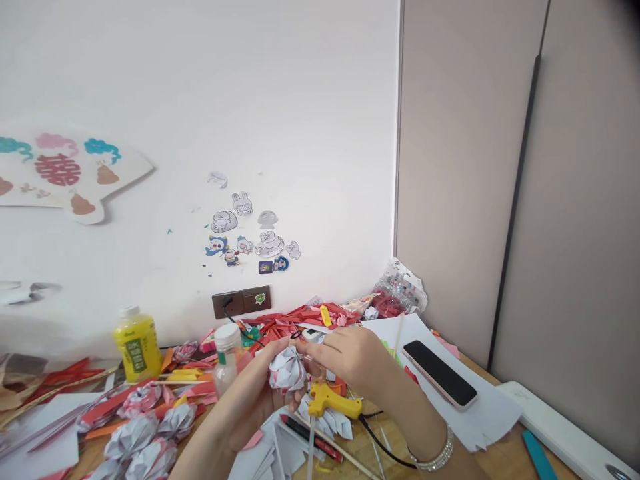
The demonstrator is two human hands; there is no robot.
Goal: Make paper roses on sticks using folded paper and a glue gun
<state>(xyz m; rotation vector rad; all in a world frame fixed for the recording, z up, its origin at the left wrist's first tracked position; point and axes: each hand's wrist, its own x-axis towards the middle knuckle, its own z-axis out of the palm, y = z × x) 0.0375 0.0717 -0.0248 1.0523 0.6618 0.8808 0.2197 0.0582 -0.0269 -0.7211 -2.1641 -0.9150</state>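
My left hand (253, 393) is closed around a crumpled-looking folded paper ball (288, 370), white with red streaks. Across its top, my right hand (347, 353) bends its fingers against the ball, and the two hands meet there; some fingertips are hidden behind the paper. Just below my right hand lies a yellow hot glue gun (333, 400) with a clear glue stick (311, 447) and a black cord. Under it are a red pen (325, 448) and several folded white paper pieces (273, 450).
Several finished-looking paper balls (133, 433) lie at the lower left. A yellow bottle (137, 347) and a white-capped clear bottle (227, 360) stand near the wall. Red paper strips (290, 320) heap at the back. A phone (440, 373) rests on white paper (485, 420) to the right.
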